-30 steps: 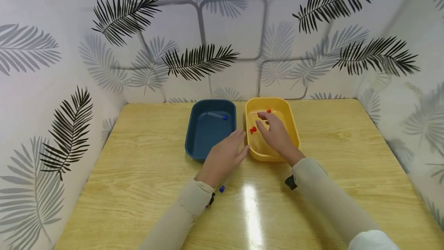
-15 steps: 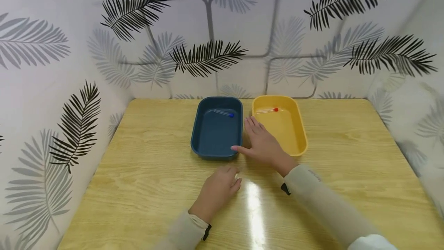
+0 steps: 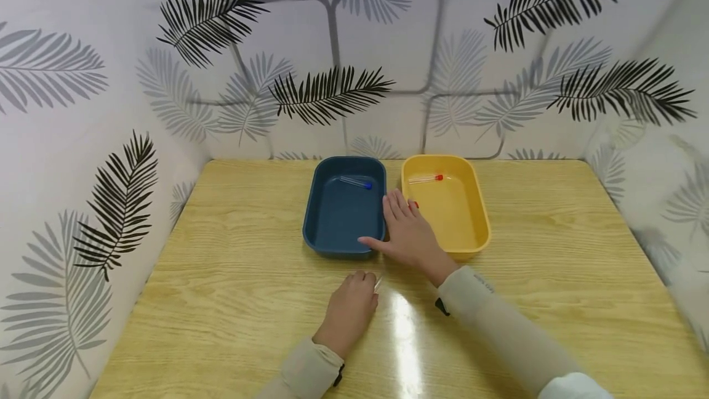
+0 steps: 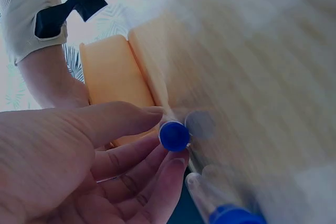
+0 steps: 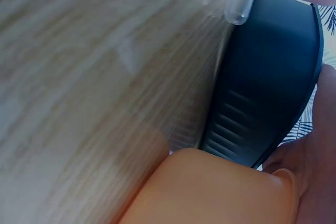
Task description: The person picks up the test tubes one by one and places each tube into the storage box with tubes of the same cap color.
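Note:
In front of the dark blue tray (image 3: 343, 251), my left hand (image 3: 348, 313) pinches a clear test tube (image 3: 379, 282) between thumb and fingertips. Its blue cap shows in the left wrist view, where a second blue-capped test tube (image 4: 233, 214) lies on the table close by. My right hand (image 3: 411, 236) rests with straight fingers over the gap between the blue tray and the yellow tray (image 3: 484, 214). Its thumb reaches to the blue tray's near right corner. Inside the blue tray lies a blue-capped tube (image 3: 357, 182); the yellow one holds a red-capped tube (image 3: 426, 179).
A red cap (image 3: 414, 204) peeks out beside the right fingers in the yellow tray; the rest of it is hidden. Both trays stand near the back of the wooden table (image 3: 232, 263), before a leaf-patterned backdrop (image 3: 354, 36).
My right hand has left the yellow tray's inside and moved left onto the gap. My left hand has drawn back from the trays to the table and taken hold of a tube.

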A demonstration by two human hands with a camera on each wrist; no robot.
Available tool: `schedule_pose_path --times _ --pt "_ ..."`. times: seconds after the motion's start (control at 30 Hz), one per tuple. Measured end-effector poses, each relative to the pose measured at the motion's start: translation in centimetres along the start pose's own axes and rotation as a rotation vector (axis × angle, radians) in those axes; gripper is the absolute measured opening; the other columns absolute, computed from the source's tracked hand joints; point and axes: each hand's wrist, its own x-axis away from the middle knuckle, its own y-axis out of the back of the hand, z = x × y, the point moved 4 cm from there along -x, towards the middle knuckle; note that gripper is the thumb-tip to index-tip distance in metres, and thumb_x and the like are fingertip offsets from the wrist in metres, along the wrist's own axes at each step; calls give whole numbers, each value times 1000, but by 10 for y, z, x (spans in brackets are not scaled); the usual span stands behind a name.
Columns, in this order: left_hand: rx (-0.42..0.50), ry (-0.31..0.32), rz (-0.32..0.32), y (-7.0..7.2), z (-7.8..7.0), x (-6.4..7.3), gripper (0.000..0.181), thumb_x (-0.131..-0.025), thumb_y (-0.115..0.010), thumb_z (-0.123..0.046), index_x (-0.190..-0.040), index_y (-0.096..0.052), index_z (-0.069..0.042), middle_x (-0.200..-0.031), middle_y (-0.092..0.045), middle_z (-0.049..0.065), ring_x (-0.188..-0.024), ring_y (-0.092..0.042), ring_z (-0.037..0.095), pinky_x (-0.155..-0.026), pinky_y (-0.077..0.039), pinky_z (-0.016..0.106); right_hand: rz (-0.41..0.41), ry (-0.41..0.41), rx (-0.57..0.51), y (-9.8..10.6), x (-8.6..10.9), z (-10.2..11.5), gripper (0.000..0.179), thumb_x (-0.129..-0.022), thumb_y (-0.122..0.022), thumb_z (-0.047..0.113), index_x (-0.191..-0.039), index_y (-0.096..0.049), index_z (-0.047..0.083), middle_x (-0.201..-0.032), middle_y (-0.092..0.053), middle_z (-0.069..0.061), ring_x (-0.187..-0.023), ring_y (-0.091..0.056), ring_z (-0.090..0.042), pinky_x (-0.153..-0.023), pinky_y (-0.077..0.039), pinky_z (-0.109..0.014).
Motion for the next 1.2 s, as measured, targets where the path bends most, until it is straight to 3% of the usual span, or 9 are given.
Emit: schedule_pose_path --times 0.77,1.2 --pt "61 31 87 3 -3 -2 22 -81 -71 -15 -98 -61 -3 -82 -57 7 -71 -57 19 -54 -49 28 -13 -3 10 -5 -1 2 105 -80 -18 81 -148 -14 1 -154 -11 -13 -141 3 -23 -112 -2 -36" --pt "61 8 70 2 -4 -4 16 -80 -70 -13 -91 -61 -4 -79 -56 6 -68 -56 18 -55 -48 27 -19 2 10 -4 0 1 100 -83 -22 77 -147 -19 -1 -153 -15 -14 -141 -4 -25 -113 -4 -36"
